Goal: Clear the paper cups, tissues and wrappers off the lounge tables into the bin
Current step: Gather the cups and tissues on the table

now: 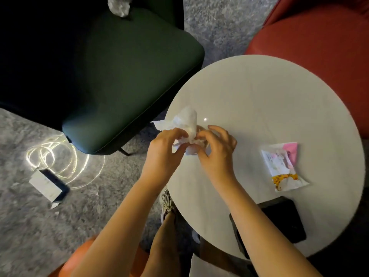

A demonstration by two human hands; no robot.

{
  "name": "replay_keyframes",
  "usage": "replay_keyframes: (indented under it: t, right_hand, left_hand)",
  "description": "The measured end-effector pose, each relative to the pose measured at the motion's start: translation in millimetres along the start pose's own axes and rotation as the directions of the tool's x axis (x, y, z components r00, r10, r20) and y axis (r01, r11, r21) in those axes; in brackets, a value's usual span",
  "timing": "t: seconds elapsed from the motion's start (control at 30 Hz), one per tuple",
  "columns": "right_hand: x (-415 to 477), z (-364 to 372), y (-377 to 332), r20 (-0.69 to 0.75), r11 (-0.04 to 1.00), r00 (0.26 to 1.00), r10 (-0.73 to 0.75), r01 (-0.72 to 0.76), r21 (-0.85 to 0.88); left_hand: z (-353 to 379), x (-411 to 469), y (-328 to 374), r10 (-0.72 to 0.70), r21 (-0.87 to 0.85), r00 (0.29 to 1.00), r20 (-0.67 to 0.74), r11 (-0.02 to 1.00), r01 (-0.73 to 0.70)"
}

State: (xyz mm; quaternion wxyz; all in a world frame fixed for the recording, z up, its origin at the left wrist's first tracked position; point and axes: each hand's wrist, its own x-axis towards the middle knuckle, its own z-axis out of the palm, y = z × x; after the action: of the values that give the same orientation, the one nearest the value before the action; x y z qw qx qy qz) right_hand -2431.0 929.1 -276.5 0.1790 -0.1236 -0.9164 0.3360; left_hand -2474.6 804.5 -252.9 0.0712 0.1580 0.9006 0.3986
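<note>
1. Both hands meet over the left edge of the round white table (259, 92), with a crumpled white tissue (185, 120) bunched between them.
2. The left hand (163, 148) comes in from the near left; its fingers curl over the left side of the tissue and pinch it.
3. The right hand (216, 150) faces it from the right, its fingers bent round the tissue's lower right part, thumb tucked toward the paper.
4. The tissue's upper part sticks out on the far side of both hands, and one loose corner points left past the table edge.
5. A printed wrapper (283, 166), white with pink and yellow, lies flat on the table to the right of the right hand, well apart from it.
6. A flat black object (283, 222) lies at the table's near edge, partly under the right forearm.
7. A second crumpled tissue (118, 6) sits at the far side of the dark green chair (111, 76), to the left of the table.
8. A red chair (319, 37) stands at the far right.
9. On the grey carpet at the left, a coiled pale cable (58, 154) runs to a small white and dark box (49, 184).
</note>
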Motion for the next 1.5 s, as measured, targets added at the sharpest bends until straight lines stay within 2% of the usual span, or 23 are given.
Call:
replay_keyframes:
  t: [0.13, 0.23, 0.3, 0.43, 0.5, 0.6, 0.63, 0.77, 0.9, 1.03, 1.13, 1.33, 1.5]
  right_hand:
    - [-4.5, 9.9, 5.2, -0.007, 0.979, 1.0, -0.03, 0.028, -0.201]
    - [-8.2, 12.6, 5.0, 0.029, 0.957, 0.999, -0.026, 0.033, -0.289]
    - [-8.0, 11.5, 3.0, 0.016, 0.974, 1.0, -0.004, 0.007, -0.225]
    - [-5.5, 6.5, 0.4, 0.009, 0.993, 0.995, 0.103, -0.104, 0.051]
    - [-5.0, 5.3, -0.1, 0.063, 0.993, 0.994, 0.086, -0.09, 0.076]
    - [-8.7, 6.0, 3.1, 0.071, 0.997, 0.996, 0.055, -0.059, 0.051]
    - [-10.3, 6.4, 3.9, 0.064, 0.997, 0.996, 0.056, -0.059, 0.045]
    - [-15.9, 9.4, 6.9, 0.07, 0.998, 0.998, -0.003, 0.008, -0.066]
    - [-18.0, 12.6, 10.5, 0.114, 0.976, 0.993, 0.036, -0.011, -0.216]
    - [-17.7, 12.7, 14.4, 0.181, 0.957, 0.982, 0.058, -0.003, -0.292]
    - [-15.4, 11.2, 13.3, 0.149, 0.972, 0.987, 0.067, -0.03, -0.234]
    - [-15.4, -10.9, 22.6, -0.017, 0.992, 0.992, 0.124, -0.124, -0.027]
    - [-26.9, -48.1, 54.9, -0.099, 0.969, 0.964, 0.245, -0.245, 0.015]
  left_hand:
    - [6.2, 5.4, -9.5, 0.173, 0.21, 0.984, -0.03, 0.964, -0.163]
    - [7.9, 7.5, -16.9, 0.185, 0.241, 0.981, -0.061, 0.956, -0.165]
    - [8.7, 8.3, -21.8, 0.208, 0.225, 0.977, -0.037, 0.955, -0.195]
    - [11.7, 11.7, -26.2, 0.307, 0.214, 0.952, -0.012, 0.93, -0.298]
    - [11.8, 14.2, -25.3, 0.371, 0.198, 0.928, -0.036, 0.913, -0.357]
    - [12.5, 14.8, -23.0, 0.459, 0.166, 0.888, -0.027, 0.878, -0.449]
    - [13.1, 13.5, -21.8, 0.456, 0.145, 0.89, -0.019, 0.882, -0.449]
    - [15.3, 9.1, -16.4, 0.306, 0.053, 0.952, 0.01, 0.95, -0.306]
    - [19.0, 4.7, -14.7, 0.343, 0.012, 0.939, -0.023, 0.939, -0.342]
    - [18.1, -2.3, -17.3, 0.277, 0.126, 0.955, -0.109, 0.957, -0.263]
    - [18.8, -6.7, -21.7, 0.283, 0.203, 0.956, -0.073, 0.943, -0.264]
    - [31.0, -10.4, -12.6, 0.218, 0.254, 0.966, 0.138, 0.935, -0.247]
    - [53.5, -3.7, 6.7, 0.213, 0.136, 0.952, 0.221, 0.96, -0.246]
